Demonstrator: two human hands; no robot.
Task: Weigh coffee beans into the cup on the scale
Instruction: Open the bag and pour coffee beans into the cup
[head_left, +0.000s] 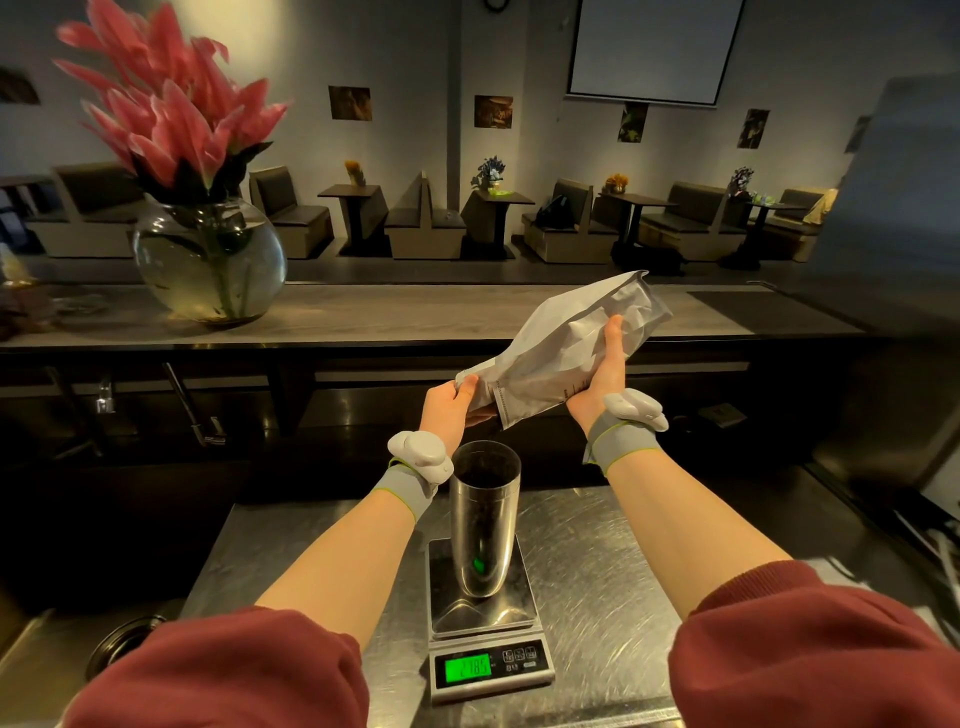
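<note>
Crinkled matte white bag (566, 345) tilted, mouth down-left above the tall tapered steel cup (484, 519) on the scale (488, 623). Left hand (449, 410) pinches the bag's mouth corner; right hand (602, 382) wraps its body. Dark beans inside the cup. Scratched steel surface (613, 571).

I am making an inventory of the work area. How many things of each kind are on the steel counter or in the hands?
Scale: 1
Cup: 1
Bag: 1
Total: 3

A café: bar counter (415, 312) facing booth seats (291, 208) and small tables (350, 192).
</note>
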